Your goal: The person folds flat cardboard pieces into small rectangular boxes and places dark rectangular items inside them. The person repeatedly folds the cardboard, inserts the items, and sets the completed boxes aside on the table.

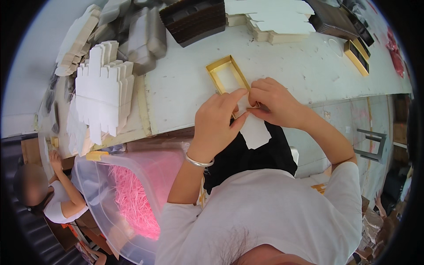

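A half-folded cardboard box [240, 76], gold inside and white outside, lies on the white worktable in front of me. Its far end and long walls stand up in a rectangle. From its near end a white flap [255, 131] hangs past the table edge over my dark clothing. My left hand [221, 117], with a silver bangle at the wrist, pinches the near left corner. Opposite it, my right hand [276, 101] grips the near right corner with bent fingers. The thumbs almost meet at the near wall, and my fingers partly hide that end.
Flat white box blanks [99, 95] are stacked at the left, and more blanks [280, 20] lie at the back. Dark plastic trays [193, 20] stand behind. A finished gold box [357, 57] sits at right. Pink paper shred [132, 201] fills a clear tub; a co-worker [64, 198] is beyond.
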Tool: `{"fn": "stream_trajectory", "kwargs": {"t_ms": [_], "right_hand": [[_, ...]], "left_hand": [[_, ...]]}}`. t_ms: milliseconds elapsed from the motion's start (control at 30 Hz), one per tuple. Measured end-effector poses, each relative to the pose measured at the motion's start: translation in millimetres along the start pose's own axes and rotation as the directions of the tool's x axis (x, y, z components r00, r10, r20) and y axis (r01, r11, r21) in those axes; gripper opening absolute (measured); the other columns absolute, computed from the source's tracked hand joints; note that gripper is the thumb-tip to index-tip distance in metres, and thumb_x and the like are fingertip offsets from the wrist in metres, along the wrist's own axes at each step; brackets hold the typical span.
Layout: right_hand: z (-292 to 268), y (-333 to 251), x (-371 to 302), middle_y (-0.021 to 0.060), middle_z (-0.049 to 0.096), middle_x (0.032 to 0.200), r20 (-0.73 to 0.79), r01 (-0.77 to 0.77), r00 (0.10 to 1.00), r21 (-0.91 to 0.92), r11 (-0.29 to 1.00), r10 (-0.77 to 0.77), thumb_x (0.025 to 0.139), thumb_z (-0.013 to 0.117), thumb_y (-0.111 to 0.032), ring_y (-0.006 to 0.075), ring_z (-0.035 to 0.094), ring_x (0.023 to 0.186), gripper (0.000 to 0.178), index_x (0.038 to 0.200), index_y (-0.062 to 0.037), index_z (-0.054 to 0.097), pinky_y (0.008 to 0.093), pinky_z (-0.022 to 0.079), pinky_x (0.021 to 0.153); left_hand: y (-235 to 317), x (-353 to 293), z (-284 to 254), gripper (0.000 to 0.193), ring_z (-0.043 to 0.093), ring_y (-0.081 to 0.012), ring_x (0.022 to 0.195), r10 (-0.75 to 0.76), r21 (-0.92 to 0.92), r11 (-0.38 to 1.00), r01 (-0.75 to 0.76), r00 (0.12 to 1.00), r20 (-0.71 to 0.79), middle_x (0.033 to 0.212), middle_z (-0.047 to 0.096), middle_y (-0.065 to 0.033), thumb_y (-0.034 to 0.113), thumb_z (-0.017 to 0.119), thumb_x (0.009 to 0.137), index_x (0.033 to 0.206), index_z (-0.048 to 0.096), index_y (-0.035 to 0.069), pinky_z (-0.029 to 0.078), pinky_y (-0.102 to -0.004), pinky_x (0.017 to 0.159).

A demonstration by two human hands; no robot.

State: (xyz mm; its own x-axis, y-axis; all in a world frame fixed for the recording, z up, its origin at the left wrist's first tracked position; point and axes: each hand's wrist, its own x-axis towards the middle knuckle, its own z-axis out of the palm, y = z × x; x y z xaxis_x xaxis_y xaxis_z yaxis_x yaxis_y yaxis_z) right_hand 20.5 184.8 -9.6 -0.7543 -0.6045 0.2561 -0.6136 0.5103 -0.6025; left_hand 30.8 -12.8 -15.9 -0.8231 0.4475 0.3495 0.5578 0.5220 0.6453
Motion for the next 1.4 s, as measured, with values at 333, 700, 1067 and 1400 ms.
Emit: {"fn": "stream_trajectory", "kwargs": {"t_ms": [333, 700, 1067, 1400], "right_hand": [[-21, -29, -10, 0.0141, 0.059, 0.103, 0.115, -0.324, 0.944, 0.157, 0.933, 0.309, 0.073, 0.065, 0.0, 0.0295, 0.058, 0.094, 0.045, 0.116, -0.0075, 0.053, 0.0413, 0.045, 0.084], [28, 5, -30, 0.0122, 0.063, 0.106, -0.258, 0.178, 0.952, 0.018, 0.984, -0.168, 0.07, 0.066, 0.005, 0.0304, 0.059, 0.088, 0.05, 0.119, -0.005, 0.056, 0.0386, 0.049, 0.079], [32, -19, -17, 0.0096, 0.058, 0.106, -0.351, -0.057, 0.933, 0.078, 0.995, 0.081, 0.079, 0.069, -0.004, 0.0233, 0.059, 0.075, 0.027, 0.104, -0.0044, 0.059, 0.0311, 0.048, 0.064], [22, -16, -6, 0.009, 0.057, 0.085, -0.129, -0.005, 0.991, -0.248, 0.969, -0.028, 0.072, 0.064, -0.004, 0.0269, 0.057, 0.075, 0.01, 0.081, -0.0036, 0.059, 0.0363, 0.044, 0.061]], "left_hand": [[-2, -7, 8, 0.009, 0.053, -0.015, 0.058, -0.07, -0.158, 0.985, 0.064, 0.997, -0.033, 0.073, 0.054, -0.0035, 0.006, 0.074, 0.074, 0.081, 0.068, 0.005, 0.043, -0.0254, 0.052], [4, 7, -12, 0.021, 0.052, -0.0104, 0.059, -0.131, -0.296, 0.939, 0.177, 0.977, 0.171, 0.083, 0.061, -0.0041, 0.012, 0.069, 0.083, 0.101, 0.063, 0.003, 0.043, -0.0231, 0.056], [-4, -1, -2, 0.024, 0.053, -0.0104, 0.065, -0.252, -0.511, 0.827, 0.233, 0.967, 0.033, 0.116, 0.057, -0.0133, 0.006, 0.052, 0.094, 0.117, 0.046, 0.003, 0.045, -0.0228, 0.059], [5, -7, -3, 0.012, 0.058, -0.0239, 0.067, 0.058, 0.13, 0.99, -0.058, 0.998, 0.003, 0.082, 0.058, -0.0063, 0.012, 0.07, 0.079, 0.083, 0.063, 0.002, 0.047, -0.0317, 0.059]]}}
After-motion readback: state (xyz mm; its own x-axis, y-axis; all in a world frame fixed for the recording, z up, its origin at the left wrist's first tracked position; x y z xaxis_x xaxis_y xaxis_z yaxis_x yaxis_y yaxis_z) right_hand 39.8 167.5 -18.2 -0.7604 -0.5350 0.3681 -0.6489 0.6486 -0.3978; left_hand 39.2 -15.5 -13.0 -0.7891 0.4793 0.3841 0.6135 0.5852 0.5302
